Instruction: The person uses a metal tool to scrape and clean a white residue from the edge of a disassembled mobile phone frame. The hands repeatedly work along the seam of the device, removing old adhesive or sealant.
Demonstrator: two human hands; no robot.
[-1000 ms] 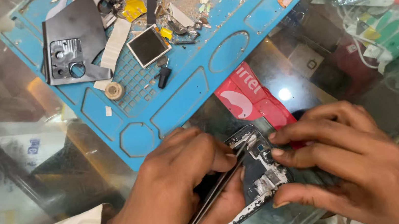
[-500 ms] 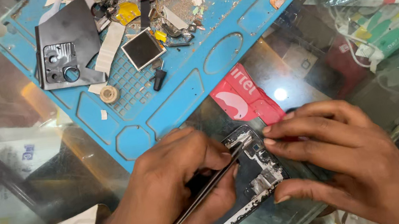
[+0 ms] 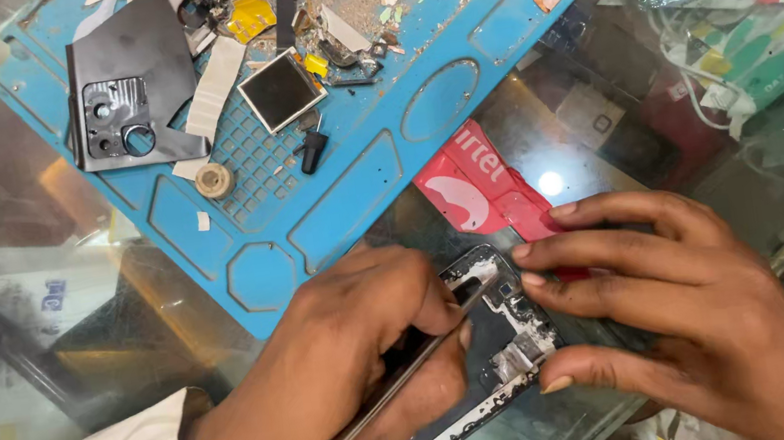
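The left hand [image 3: 350,357] is gripping a pair of thin metal tweezers [image 3: 385,397], fingers closed around the shaft near its forward end. The tool's long axis is running diagonally, from low at the left toward the upper right, and its tip is meeting the upper end of an opened phone [image 3: 488,338] that is lying on the glass counter [image 3: 62,395]. Whether the tip is pinching a part cannot be told; the point is too small and partly hidden by the thumb.

The right hand [image 3: 697,311] is holding the phone steady: fingertips are pressing on its top right edge and the thumb is bracing its lower right side. No tool is in this hand.

The phone is lying between the two hands, its long axis sloping from lower left to upper right, roughly parallel to the tweezers. The exposed camera end is sitting just ahead of the tweezers' tip, and the left hand is the nearer one to it.

A red card [image 3: 478,183] is lying just beyond the phone. Further out, a blue work mat [image 3: 448,31] is carrying a black back cover [image 3: 136,77], a small square chip [image 3: 279,91] and loose scraps.
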